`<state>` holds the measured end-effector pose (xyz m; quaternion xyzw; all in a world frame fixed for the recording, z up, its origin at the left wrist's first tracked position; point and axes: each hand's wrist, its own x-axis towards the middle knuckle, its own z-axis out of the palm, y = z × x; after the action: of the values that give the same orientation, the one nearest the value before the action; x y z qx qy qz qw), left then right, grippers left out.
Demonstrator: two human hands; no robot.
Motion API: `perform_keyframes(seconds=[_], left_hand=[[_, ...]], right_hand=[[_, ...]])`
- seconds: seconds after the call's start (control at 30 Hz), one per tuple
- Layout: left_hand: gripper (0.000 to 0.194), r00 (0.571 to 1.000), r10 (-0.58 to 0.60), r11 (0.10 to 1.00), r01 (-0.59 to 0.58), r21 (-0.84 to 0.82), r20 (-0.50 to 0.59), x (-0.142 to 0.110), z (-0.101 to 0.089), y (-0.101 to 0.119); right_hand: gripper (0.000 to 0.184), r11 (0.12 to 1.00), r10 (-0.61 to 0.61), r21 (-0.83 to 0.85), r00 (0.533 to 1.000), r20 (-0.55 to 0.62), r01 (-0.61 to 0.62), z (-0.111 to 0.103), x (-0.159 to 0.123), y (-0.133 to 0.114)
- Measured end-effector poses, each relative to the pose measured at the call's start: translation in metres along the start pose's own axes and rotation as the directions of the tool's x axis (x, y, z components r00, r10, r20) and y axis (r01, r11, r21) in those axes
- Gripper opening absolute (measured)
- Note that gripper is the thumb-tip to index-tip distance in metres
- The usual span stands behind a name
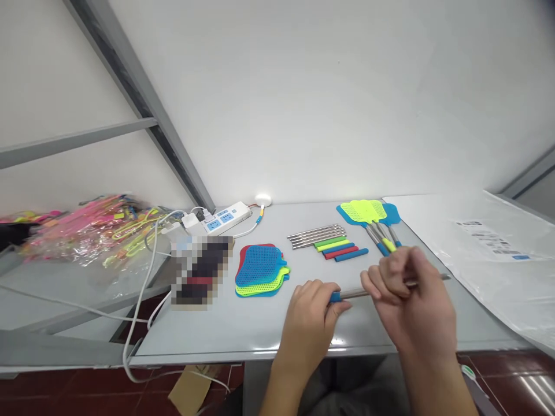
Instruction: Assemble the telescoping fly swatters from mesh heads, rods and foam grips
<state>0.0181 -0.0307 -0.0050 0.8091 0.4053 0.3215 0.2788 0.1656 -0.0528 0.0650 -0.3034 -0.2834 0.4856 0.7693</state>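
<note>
- Rod point(356, 293) spans btwn both hands above the desk point(217, 332), near its front edge; prob. kept close for good leverage.
- Left hand point(309, 318) pinches the blue end piece point(335, 296) btwn thumb & fingers; seems to be the steadying side.
- Right hand point(411, 303) is curled round the rod farther along, w/ the far tip poking out past it; wide spacing prob. gives control. Twist or push? Can't tell.
- Loose rods point(315, 236) lie approx. parallel behind, colored tubes point(341, 252) beside their R ends; prob. sorted by kind for easy reach.
- Swatter heads point(260, 266) are stacked flat on the L, likely to save space.
- Handled swatters point(364, 211) pile up R rear, apart from loose parts, prob. to avoid mix-ups.
</note>
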Motion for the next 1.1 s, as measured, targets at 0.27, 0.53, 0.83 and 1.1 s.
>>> perform_keyframes(seconds=[0.27,0.53,0.83,1.1], left_hand=[[0.055,0.888,-0.414,0.562,0.076,-0.824,-0.200,-0.011,-0.014,-0.006],[0.055,0.842,-0.498,0.191,-0.129,-0.973,-0.209,-0.023,-0.022,0.015],[0.058,0.832,-0.518,0.122,-0.160,-0.979,-0.201,-0.022,-0.014,0.039],[0.060,0.808,-0.539,0.169,-0.176,-0.970,-0.241,-0.021,-0.017,0.050]], right_hand=[[0.053,0.992,-0.127,-0.014,0.992,-0.002,0.127,0.024,-0.011,-0.013],[0.051,0.976,0.040,0.217,0.996,-0.080,-0.022,0.036,-0.027,0.027],[0.047,0.957,0.024,0.291,0.997,-0.068,-0.003,0.038,-0.040,0.028],[0.046,0.936,0.097,0.345,0.993,-0.070,-0.067,0.039,-0.035,0.034]])
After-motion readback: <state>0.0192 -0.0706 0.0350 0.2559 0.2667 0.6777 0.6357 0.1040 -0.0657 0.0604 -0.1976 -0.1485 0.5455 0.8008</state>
